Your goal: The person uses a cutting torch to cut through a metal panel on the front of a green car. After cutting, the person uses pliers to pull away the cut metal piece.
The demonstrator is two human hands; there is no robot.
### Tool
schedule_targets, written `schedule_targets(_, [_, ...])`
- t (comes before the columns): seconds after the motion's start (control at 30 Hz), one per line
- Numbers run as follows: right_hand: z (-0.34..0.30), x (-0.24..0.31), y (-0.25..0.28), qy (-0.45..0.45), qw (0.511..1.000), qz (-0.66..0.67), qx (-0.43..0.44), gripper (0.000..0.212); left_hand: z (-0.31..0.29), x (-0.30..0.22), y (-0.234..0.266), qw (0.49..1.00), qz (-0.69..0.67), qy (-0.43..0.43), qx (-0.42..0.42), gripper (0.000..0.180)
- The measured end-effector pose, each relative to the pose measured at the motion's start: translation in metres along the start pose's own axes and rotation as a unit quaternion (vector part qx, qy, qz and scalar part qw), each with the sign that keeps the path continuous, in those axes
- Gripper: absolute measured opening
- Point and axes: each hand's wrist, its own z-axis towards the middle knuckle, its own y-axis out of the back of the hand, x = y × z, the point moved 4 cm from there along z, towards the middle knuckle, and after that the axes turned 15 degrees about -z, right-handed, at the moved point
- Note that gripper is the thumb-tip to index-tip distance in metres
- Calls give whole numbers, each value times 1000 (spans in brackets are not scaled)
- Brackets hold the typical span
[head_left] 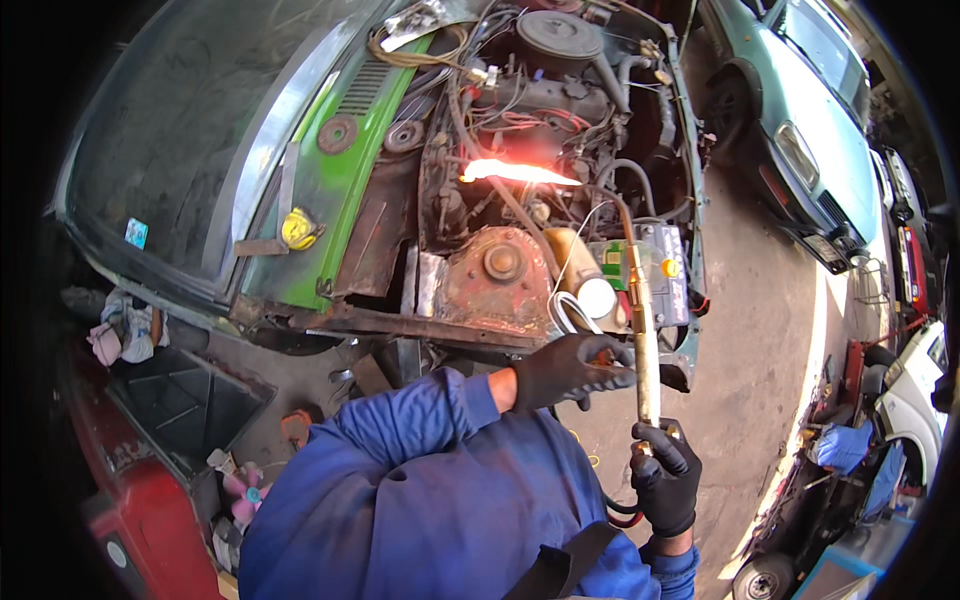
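My right hand (668,475), in a black glove, is closed around the lower end of a brass-coloured gas torch (644,350). The torch stands nearly upright in view, and its thin neck curves left to a bright orange-white flame (515,173) above the engine bay. My left hand (570,372), also gloved in black, has its fingers curled beside the torch body. A thin pale wire (573,312) rises in loops from that hand, its free end near the torch neck. An orange bit shows at the fingers, too small to name. Dark and red hoses (625,512) hang near my right wrist.
Below the flame are the engine (540,110), a rusty strut tower (500,275) and a battery (662,275). A yellow tape measure (299,229) and a metal square (262,247) lie on the green cowl (340,170). A light-blue car (800,120) stands at right.
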Motion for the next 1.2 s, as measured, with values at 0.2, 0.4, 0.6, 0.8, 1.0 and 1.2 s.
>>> schedule_targets(0.2, [11, -3, -9, 37, 998, -29, -32, 63, 23, -10, -21, 998, -43, -36, 30, 48])
schedule_targets(0.4, [4, -16, -16, -88, 983, 130, -94, 73, 35, -5, -27, 993, -6, -114, -12, 35])
schedule_targets(0.6, [4, -25, -15, -127, 978, 94, -136, 48, 37, 0, -24, 995, 7, -99, 14, 36])
schedule_targets(0.8, [5, -21, -17, -126, 979, 99, -127, 36, 37, -2, -23, 994, -9, -105, 10, 38])
schedule_targets(1.0, [7, -20, -11, -143, 983, 20, -109, 41, 34, -3, -11, 991, 45, -120, 25, 36])
schedule_targets(1.2, [5, -20, -2, -155, 985, 28, -68, 27, 33, -22, 89, 960, -208, -146, -115, 59])
